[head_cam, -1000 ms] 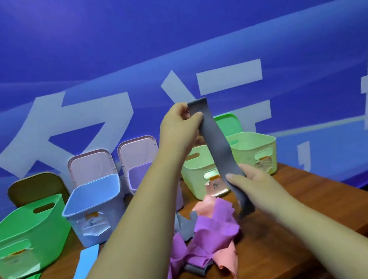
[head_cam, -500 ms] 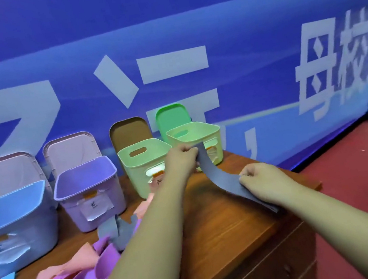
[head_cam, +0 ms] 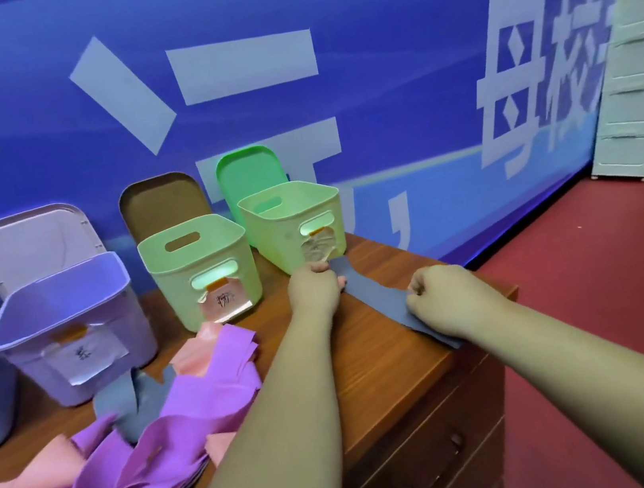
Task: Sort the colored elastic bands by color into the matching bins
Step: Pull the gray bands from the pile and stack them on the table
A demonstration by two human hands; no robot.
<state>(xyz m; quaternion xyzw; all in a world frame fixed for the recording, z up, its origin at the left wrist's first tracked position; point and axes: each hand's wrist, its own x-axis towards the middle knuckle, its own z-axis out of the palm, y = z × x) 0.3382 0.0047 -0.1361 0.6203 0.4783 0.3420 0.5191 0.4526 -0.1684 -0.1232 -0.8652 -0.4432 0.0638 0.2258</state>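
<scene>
Both hands have the grey band [head_cam: 374, 294]. The left hand [head_cam: 312, 291] pinches its far end with curled fingers, right at the foot of the pale green bin [head_cam: 274, 246]. The right hand [head_cam: 441, 301] fists the near stretch at the table's [head_cam: 379, 360] right edge. It's a flat, matte strip lying on the wood-grain top by the far right corner. Towards the left edge sits a floppy heap of bands [head_cam: 179, 415] in purple, pink and grey. Behind it stand a second pale green bin [head_cam: 175, 282] and a lilac bin [head_cam: 25, 363], smooth plastic with rounded corners and paper labels.
</scene>
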